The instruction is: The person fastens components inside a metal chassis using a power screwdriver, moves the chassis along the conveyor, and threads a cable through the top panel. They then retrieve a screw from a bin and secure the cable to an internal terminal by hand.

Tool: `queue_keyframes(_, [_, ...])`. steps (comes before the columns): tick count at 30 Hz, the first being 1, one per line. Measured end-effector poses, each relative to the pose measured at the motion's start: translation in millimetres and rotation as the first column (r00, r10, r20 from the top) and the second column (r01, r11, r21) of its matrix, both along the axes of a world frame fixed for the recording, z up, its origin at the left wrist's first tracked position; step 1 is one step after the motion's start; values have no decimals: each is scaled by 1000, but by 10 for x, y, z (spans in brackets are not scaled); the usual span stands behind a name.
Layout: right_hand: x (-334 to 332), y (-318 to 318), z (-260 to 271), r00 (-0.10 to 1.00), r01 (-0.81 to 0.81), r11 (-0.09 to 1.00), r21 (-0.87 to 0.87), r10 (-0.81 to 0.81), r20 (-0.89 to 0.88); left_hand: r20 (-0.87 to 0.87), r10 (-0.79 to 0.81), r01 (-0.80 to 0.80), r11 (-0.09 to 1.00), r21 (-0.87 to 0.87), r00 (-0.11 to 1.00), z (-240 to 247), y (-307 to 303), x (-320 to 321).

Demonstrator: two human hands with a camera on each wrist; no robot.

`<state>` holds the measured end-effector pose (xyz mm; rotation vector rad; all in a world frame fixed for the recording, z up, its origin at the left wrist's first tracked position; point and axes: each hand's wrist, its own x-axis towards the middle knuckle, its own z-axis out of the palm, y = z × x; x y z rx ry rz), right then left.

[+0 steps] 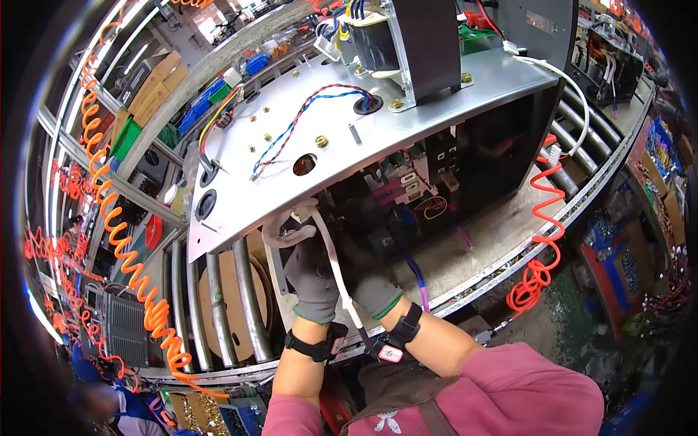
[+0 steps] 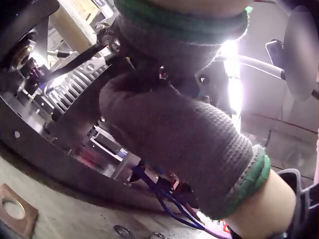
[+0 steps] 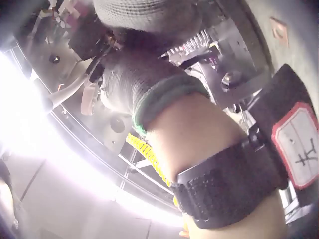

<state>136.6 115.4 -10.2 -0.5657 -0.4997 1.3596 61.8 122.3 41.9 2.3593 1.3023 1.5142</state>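
Note:
Both hands wear grey knitted gloves with green cuffs and reach beneath the silver metal panel [image 1: 283, 138] of a black-sided electrical unit. My left hand [image 1: 313, 280] is beside a thick white cable [image 1: 329, 251], which loops at the panel edge and hangs between the forearms. In the right wrist view the left hand [image 3: 132, 79] is close to a black-ended cable [image 3: 75, 89]. My right hand [image 2: 174, 134] reaches in across the left wrist view, close under the left hand [image 2: 164, 45]. The fingertips of both are hidden, and I cannot tell what they hold.
Inside the unit are a finned heat sink [image 2: 75, 87] and blue wires [image 2: 167, 199]. A transformer [image 1: 374, 43] and twisted red-blue wires [image 1: 313, 102] sit on the panel. Conveyor rollers [image 1: 217, 309] lie left; coiled orange hoses [image 1: 120, 240] hang at the left.

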Motion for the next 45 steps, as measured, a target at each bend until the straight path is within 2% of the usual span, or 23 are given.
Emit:
queue_keyframes(5, [12, -12, 89, 961, -14, 999, 40, 24, -276, -148, 38, -52, 995, -87, 988, 43, -12, -11])
queue_keyframes(7, [31, -59, 221, 926, -91, 988, -121, 39, -375, -128, 23, -30, 998, -54, 992, 35, 11, -8])
queue_keyframes(11, [-260, 243, -214, 971, 240, 943, 229, -229, -74, 82, -64, 77, 985, -154, 995, -84, 156, -46])
queue_keyframes(13, [-253, 347, -268, 854, -27, 997, 78, 63, -516, 16, -49, 51, 987, -149, 999, -58, 157, -97])
queue_keyframes(14, [-234, 354, -231, 855, -27, 997, 79, 64, -515, -50, -37, 30, 991, -134, 998, -29, 160, -105])
queue_keyframes(16, [-200, 340, -160, 979, 145, 985, 93, -130, -157, -60, -41, 30, 983, -183, 997, -16, 134, -128])
queue_keyframes(17, [-177, 295, -77, 979, 148, 984, 94, -133, -156, -72, -49, 31, 972, -233, 996, -18, 128, -131])
queue_keyframes(19, [-131, 179, 73, 894, 38, 998, -47, -55, -445, 51, -63, 73, 970, -232, 997, -149, 198, -119])
queue_keyframes(21, [-234, 325, -145, 928, 97, 995, -11, -95, -361, 177, -61, 102, 967, -231, 982, -194, 208, -120])
queue_keyframes(24, [-169, 319, -219, 953, 89, 996, 32, -76, -294, -95, -60, 44, 987, -156, 994, -9, 141, -120])
queue_keyframes(27, [-110, 253, -91, 971, 63, 998, 7, -60, -230, 3, -11, 11, 997, -73, 1000, -10, 127, -58])
queue_keyframes(28, [-44, 202, -60, 959, 17, 990, -140, -56, -277, -121, -7, 21, 993, 118, 993, 16, 38, -31])
queue_keyframes(29, [54, 127, 85, 945, -34, 959, -282, -61, -321, -111, 5, 8, 993, 116, 994, 28, -39, -14])
queue_keyframes(31, [231, 13, 156, 984, -65, 938, -340, 3, -180, 42, 0, 3, 998, -68, 999, 14, -206, -37])
queue_keyframes(33, [387, -166, 85, 982, -28, 994, -104, 47, 185, 96, 30, -24, 998, -65, 995, 13, -363, -87])
queue_keyframes(34, [443, -239, 32, 970, 13, 996, -84, 8, 243, 229, 18, 30, 978, -207, 973, -24, -440, -166])
queue_keyframes(35, [559, -334, 64, 892, 34, 981, -193, 58, 449, 363, 32, 99, 936, -337, 931, -68, -529, -244])
queue_keyframes(37, [650, -395, 83, 696, 181, 981, -67, -80, 713, 371, 124, 30, 924, -381, 920, -150, -626, -353])
queue_keyframes(38, [689, -429, 55, 695, 164, 984, -72, -64, 717, 216, 143, -25, 883, -469, 966, -170, -680, -413])
queue_keyframes(40, [742, -449, 2, 454, 28, 994, 105, -106, 884, -40, 119, -119, 799, -590, 992, -170, -756, -471])
queue_keyframes(41, [729, -461, -29, 453, 21, 994, 110, -108, 885, -135, 129, -187, 713, -675, 982, -142, -782, -460])
queue_keyframes(43, [702, -514, -85, -43, -41, 993, 107, -109, 993, -242, 109, -240, 749, -618, 964, -285, -790, -487])
queue_keyframes(45, [673, -583, -48, -173, -39, 990, 133, -138, 975, -270, 91, -245, 745, -620, 959, -399, -783, -488])
